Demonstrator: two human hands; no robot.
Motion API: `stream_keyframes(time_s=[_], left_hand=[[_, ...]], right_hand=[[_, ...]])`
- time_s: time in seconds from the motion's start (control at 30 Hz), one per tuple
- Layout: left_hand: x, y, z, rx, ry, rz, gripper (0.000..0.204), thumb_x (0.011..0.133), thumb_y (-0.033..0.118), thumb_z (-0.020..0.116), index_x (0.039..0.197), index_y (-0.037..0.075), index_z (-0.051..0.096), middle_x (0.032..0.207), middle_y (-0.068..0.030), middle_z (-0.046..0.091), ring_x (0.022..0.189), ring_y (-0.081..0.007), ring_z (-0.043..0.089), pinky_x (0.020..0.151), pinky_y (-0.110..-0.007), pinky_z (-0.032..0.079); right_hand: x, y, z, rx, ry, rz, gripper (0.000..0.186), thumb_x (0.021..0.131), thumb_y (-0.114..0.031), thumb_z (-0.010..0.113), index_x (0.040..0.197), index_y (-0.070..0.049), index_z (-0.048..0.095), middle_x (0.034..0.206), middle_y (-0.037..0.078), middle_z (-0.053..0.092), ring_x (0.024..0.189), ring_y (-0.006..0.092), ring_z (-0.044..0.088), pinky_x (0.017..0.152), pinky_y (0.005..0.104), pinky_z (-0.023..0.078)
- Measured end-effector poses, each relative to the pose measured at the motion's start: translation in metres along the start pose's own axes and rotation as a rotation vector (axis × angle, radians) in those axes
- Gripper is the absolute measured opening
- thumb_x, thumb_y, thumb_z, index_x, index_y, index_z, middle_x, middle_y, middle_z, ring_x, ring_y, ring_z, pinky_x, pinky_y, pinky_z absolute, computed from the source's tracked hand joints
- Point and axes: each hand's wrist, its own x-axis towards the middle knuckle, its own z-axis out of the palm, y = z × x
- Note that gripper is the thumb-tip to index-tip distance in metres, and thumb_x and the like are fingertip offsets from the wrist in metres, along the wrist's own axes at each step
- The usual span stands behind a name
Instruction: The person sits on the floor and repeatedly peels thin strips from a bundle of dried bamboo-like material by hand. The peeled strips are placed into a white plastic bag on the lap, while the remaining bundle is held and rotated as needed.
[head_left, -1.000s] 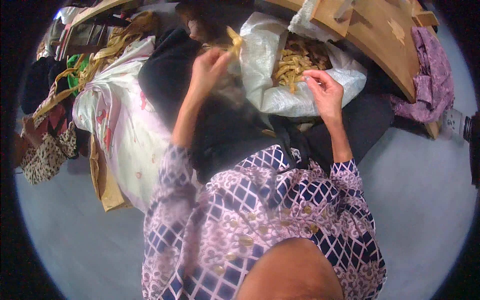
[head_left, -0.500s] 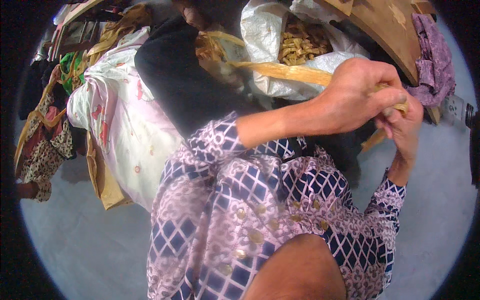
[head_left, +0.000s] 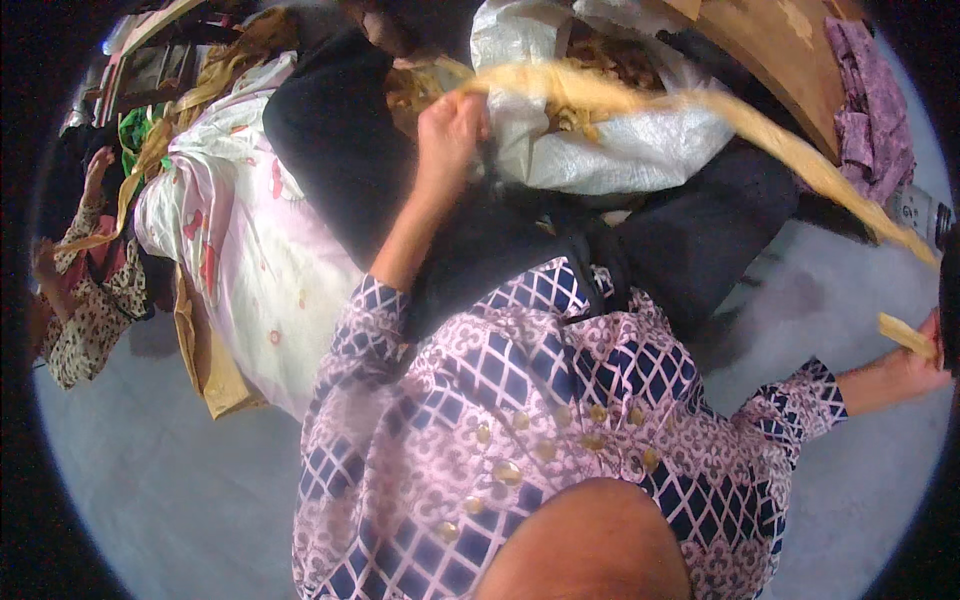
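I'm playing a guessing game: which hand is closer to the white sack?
Left. The left hand is just left of the white sack; the right hand is far off to its right, near the picture's rim.

A smooth grey-blue floor spreads across the lower left and the right side; at the left a brown cardboard piece lies on it, jutting from beneath a bulging white cloth printed with red figures; at the far right a pale container with a dark cap is near a wooden board; a purple cloth hangs at that board's right end; a white woven plastic sack sits left of the board, its base hidden.
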Motion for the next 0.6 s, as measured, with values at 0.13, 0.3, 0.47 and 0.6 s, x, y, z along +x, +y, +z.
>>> stream_keyframes(time_s=[0.13, 0.3, 0.47, 0.6], left_hand=[[-0.023, 0.105, 0.045, -0.605, -0.095, -0.047, 0.024, 0.090, 0.027, 0.048, 0.071, 0.014, 0.042, 0.057, 0.0081, 0.028, 0.050, -0.0034, 0.028, 0.048, -0.019, 0.025], [-0.073, 0.185, 0.073, -0.844, -0.512, 0.113, 0.033, 0.085, 0.025, 0.054, 0.059, 0.005, 0.053, 0.053, 0.0021, 0.046, 0.047, -0.0078, 0.041, 0.044, -0.023, 0.034], [-0.071, 0.199, 0.101, -0.589, -0.364, 0.568, 0.032, 0.085, 0.023, 0.051, 0.061, 0.002, 0.054, 0.056, -0.0040, 0.051, 0.049, -0.0124, 0.046, 0.047, -0.027, 0.039], [-0.056, 0.201, 0.123, -0.688, -0.537, 0.387, 0.028, 0.084, 0.027, 0.053, 0.072, 0.001, 0.057, 0.063, -0.0035, 0.057, 0.055, -0.0098, 0.051, 0.049, -0.023, 0.040]], right_hand=[[-0.021, -0.007, 0.117, 0.207, 0.037, 0.210, 0.017, 0.083, -0.017, 0.053, 0.088, -0.002, 0.060, 0.089, 0.010, 0.057, 0.062, 0.0114, 0.050, 0.062, 0.0261, 0.040], [-0.031, -0.047, 0.203, 0.139, -0.623, 0.555, 0.031, 0.080, -0.023, 0.060, 0.095, 0.004, 0.058, 0.072, 0.005, 0.058, 0.043, 0.0035, 0.040, 0.040, 0.0207, 0.032], [-0.060, -0.057, 0.323, 0.465, -1.123, 0.477, 0.030, 0.083, -0.027, 0.058, 0.093, 0.000, 0.058, 0.069, 0.002, 0.055, 0.048, 0.0026, 0.042, 0.042, 0.0191, 0.031], [-0.076, -0.048, 0.355, 0.600, -1.070, 0.599, 0.029, 0.085, -0.031, 0.056, 0.092, -0.003, 0.058, 0.066, -0.001, 0.052, 0.052, 0.0019, 0.044, 0.044, 0.0178, 0.031]])
